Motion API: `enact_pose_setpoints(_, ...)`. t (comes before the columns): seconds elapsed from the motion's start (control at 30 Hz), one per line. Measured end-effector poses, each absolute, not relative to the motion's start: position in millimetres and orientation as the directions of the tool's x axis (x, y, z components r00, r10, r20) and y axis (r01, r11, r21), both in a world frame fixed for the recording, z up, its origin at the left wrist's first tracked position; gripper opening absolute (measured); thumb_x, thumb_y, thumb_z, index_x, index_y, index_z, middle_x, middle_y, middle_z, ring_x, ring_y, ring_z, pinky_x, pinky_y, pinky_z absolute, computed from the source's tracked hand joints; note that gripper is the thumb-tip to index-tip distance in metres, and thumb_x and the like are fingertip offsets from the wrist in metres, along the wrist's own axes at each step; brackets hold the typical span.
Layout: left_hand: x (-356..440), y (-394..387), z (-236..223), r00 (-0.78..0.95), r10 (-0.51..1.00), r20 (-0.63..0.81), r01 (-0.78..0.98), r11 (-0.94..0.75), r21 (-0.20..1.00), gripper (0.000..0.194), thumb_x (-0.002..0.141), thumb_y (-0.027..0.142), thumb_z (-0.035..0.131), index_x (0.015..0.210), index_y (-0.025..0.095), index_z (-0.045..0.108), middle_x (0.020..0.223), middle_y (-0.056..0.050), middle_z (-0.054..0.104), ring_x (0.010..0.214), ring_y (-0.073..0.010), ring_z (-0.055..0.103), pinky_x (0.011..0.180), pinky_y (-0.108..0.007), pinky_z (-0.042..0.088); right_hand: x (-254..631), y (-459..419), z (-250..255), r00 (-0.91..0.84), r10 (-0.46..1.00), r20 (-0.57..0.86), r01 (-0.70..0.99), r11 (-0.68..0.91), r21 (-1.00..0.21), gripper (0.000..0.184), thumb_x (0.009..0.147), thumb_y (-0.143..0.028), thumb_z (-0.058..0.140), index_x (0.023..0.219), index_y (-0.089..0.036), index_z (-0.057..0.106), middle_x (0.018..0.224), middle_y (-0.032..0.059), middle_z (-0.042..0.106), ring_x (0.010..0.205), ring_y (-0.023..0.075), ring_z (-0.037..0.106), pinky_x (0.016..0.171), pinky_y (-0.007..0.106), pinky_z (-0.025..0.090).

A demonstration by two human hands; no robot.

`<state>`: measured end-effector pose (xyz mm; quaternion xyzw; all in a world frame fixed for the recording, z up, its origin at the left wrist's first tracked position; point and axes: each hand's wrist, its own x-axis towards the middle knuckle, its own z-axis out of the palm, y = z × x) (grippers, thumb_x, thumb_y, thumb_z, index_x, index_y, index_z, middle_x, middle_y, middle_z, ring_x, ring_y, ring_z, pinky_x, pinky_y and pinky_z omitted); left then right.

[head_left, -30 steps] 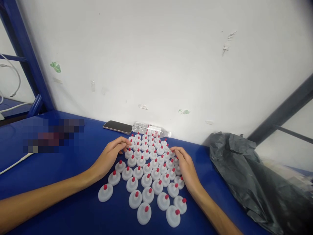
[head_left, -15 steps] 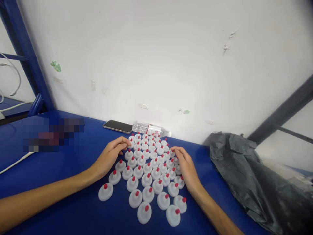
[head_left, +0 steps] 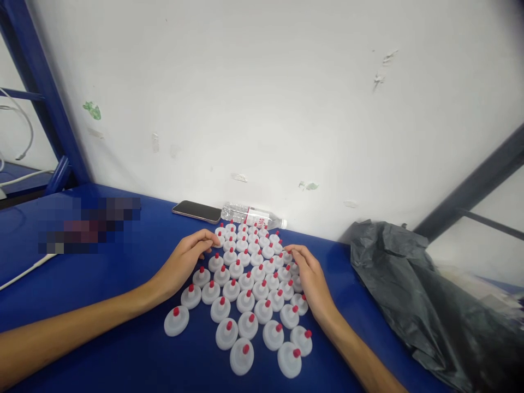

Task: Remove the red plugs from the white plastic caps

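Many white round caps with red tips (head_left: 246,280) stand in a close group on the blue table (head_left: 135,338). At the group's far left edge, my left hand (head_left: 191,251) has its thumb and fingers bent together on the side of a white cap (head_left: 221,240). Across from it, the bent fingers of my right hand (head_left: 313,278) close at another white cap (head_left: 288,258), beside its red tip. That hand partly covers several caps at the right edge. A single cap (head_left: 177,321) stands apart at the near left.
Behind the caps, a clear plastic bottle (head_left: 241,214) with a red and white label lies against the wall (head_left: 262,109), beside a phone (head_left: 196,210). A dark plastic bag (head_left: 393,284) slumps at the right. A white cable (head_left: 24,277) and a blurred-out object lie at the left.
Several caps on the left side of the group have slid slightly toward me. Both hands stay in nearly the same place, and the view has shifted a little.
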<state>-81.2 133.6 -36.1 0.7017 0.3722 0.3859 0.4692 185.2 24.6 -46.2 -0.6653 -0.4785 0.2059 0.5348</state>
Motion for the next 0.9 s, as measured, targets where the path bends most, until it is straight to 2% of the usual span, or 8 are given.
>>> enact_pose_setpoints(0.13, -82.3, 133.2, -33.1, 0.431, 0.871, 0.235, 0.146, -0.324, 0.935, 0.024, 0.091, 0.04, 0.046, 0.09, 0.023, 0.062, 0.096, 0.001, 0.062, 0.099, -0.0224, 0.054, 0.083, -0.034, 0.038, 184.6, 24.2, -44.8, 0.47, 0.85, 0.238, 0.408, 0.03, -0.912, 0.031, 0.092, -0.046, 0.043, 0.099, -0.028, 0.068, 0.105, 0.0008, 0.067, 0.104, 0.0241, 0.057, 0.097, 0.039, 0.039)
enact_pose_setpoints(0.3, -87.7, 128.7, -31.5, 0.437, 0.829, 0.348, 0.087, -0.424, 0.901, 0.029, 0.096, 0.042, 0.038, 0.099, 0.025, 0.061, 0.106, 0.0, 0.061, 0.111, -0.024, 0.052, 0.099, -0.036, 0.034, 187.3, 23.5, -41.7, 0.47, 0.842, 0.265, 0.397, 0.067, -0.915, 0.042, 0.095, -0.05, 0.036, 0.106, -0.026, 0.068, 0.117, 0.0032, 0.066, 0.117, 0.0258, 0.056, 0.103, 0.041, 0.037)
enact_pose_setpoints(0.5, -90.6, 104.7, -26.1, 0.535, 0.666, 0.519, 0.075, -0.65, 0.756, 0.028, 0.099, 0.038, 0.036, 0.099, 0.025, 0.06, 0.112, -0.002, 0.06, 0.111, -0.0246, 0.051, 0.1, -0.036, 0.037, 184.5, 18.4, -40.7, 0.466, 0.833, 0.299, 0.406, 0.1, -0.909, 0.045, 0.098, -0.052, 0.03, 0.108, -0.029, 0.066, 0.127, 0.0012, 0.064, 0.127, 0.0259, 0.05, 0.109, 0.041, 0.033)
enact_pose_setpoints(0.67, -86.0, 94.5, -24.9, 0.603, 0.577, 0.551, 0.086, -0.733, 0.674, 0.029, 0.102, 0.034, 0.03, 0.103, 0.026, 0.058, 0.11, -0.004, 0.059, 0.107, -0.0241, 0.05, 0.097, -0.039, 0.039, 173.4, 16.9, -42.1, 0.442, 0.855, 0.271, 0.377, 0.097, -0.921, 0.045, 0.098, -0.056, 0.03, 0.106, -0.031, 0.067, 0.121, -0.0004, 0.066, 0.123, 0.0259, 0.053, 0.106, 0.041, 0.037)
enact_pose_setpoints(0.9, -82.4, 91.3, -26.0, 0.702, 0.508, 0.499, 0.212, -0.818, 0.534, 0.029, 0.102, 0.035, 0.031, 0.114, 0.027, 0.056, 0.123, -0.007, 0.054, 0.115, -0.0273, 0.047, 0.102, -0.043, 0.04, 162.8, 16.6, -39.2, 0.436, 0.863, 0.254, 0.339, 0.105, -0.935, 0.048, 0.098, -0.059, 0.031, 0.111, -0.032, 0.068, 0.131, -0.0008, 0.063, 0.133, 0.0249, 0.047, 0.117, 0.044, 0.027)
